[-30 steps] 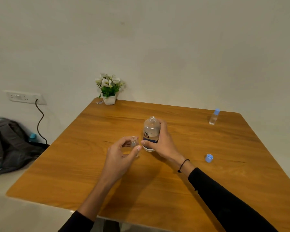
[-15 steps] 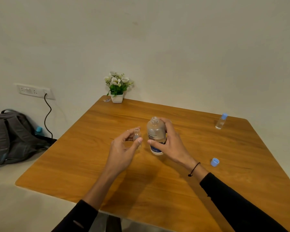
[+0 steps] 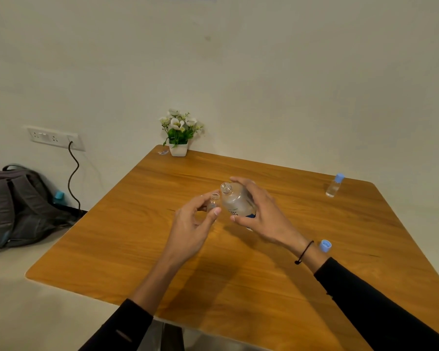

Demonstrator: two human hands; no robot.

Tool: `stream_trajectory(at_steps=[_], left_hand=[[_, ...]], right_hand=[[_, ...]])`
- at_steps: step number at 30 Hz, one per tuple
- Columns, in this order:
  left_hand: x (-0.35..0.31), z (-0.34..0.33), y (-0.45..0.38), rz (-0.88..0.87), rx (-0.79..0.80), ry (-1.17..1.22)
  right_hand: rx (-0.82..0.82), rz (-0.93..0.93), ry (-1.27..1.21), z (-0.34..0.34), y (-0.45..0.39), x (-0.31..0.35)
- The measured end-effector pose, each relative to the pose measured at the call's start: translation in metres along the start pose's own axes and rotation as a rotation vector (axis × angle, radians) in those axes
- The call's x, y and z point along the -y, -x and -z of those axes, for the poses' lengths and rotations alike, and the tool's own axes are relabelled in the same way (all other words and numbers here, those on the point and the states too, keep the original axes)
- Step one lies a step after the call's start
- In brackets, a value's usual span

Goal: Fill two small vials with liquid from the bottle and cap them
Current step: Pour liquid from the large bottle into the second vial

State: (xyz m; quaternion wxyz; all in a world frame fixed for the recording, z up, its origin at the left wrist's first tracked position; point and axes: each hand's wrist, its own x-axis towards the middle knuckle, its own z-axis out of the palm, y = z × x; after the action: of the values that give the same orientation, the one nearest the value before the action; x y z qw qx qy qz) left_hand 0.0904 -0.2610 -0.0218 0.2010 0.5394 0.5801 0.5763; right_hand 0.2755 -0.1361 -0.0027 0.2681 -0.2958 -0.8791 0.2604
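Note:
My right hand [image 3: 260, 214] grips a clear bottle [image 3: 235, 201] with a blue-and-white label, lifted off the wooden table [image 3: 238, 274] and tilted left, its uncapped mouth close to a small open vial [image 3: 213, 201]. My left hand [image 3: 192, 225] pinches that vial upright between thumb and fingers. A second small vial [image 3: 334, 185] with a blue cap stands at the table's far right. A loose blue cap [image 3: 325, 245] lies on the table beside my right wrist.
A small white pot of white flowers [image 3: 178, 134] stands at the table's far left corner, with a scrap of wrapper beside it. A grey backpack [image 3: 18, 206] sits on the floor left of the table, under a wall socket with a black cable.
The bottle has been lifted off the table and tilted left toward the vial in my left hand. The view has shifted slightly, and both hands stay close together.

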Motion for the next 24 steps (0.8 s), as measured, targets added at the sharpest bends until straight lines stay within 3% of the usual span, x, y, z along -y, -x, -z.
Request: stream_trajectory(at_steps=[24], left_hand=[[0.004,-0.012,0.001,-0.001,0.035,0.02]], right_hand=[[0.054,-0.013,0.274,0.03,0.008,0.008]])
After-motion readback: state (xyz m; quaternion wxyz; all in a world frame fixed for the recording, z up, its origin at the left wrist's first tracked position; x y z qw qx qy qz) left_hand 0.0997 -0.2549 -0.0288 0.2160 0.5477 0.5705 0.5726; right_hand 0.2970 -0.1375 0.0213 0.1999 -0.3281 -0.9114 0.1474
